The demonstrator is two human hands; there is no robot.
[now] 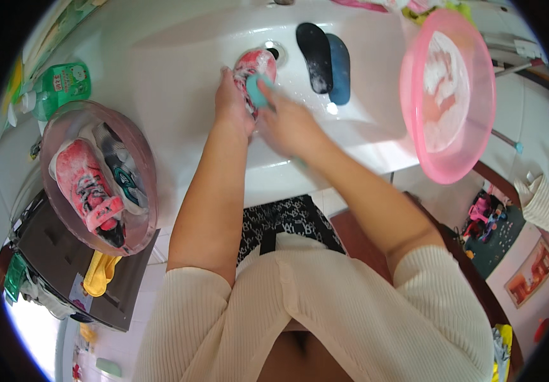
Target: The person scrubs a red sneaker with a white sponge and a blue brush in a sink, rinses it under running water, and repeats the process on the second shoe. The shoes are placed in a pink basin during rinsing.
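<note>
Near the drain of the white sink, my left hand grips a red-pink shoe covered in suds. A teal brush is in my right hand and rests against the shoe's laces; the hand is blurred, and the brush's bristles are hidden. Right of the drain lie a black insole and a blue-grey insole, partly overlapping. On the left, a clear pinkish basin holds another soapy red-pink shoe beside a grey and white shoe.
A pink basin with sudsy water tilts in view at the sink's right end. A green pump bottle stands behind the left basin. Below that basin, a yellow cloth lies on a dark brown surface.
</note>
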